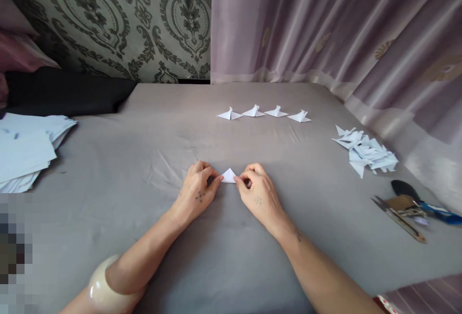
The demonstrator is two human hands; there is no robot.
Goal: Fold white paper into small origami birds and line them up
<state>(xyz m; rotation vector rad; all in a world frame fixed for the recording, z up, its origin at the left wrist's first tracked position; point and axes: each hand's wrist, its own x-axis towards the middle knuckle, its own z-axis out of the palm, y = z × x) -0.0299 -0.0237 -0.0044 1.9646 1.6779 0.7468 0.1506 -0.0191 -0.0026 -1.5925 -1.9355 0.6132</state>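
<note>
Folded paper [228,176] | between the hands [197,186] — both pinching it | at opposite lower corners

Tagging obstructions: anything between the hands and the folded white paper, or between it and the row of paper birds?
Nothing visible. The left hand and right hand hold the folded white paper at either end; only grey cloth shows between it and the row of paper birds.

White paper triangle [228,176], apparently folded
</note>
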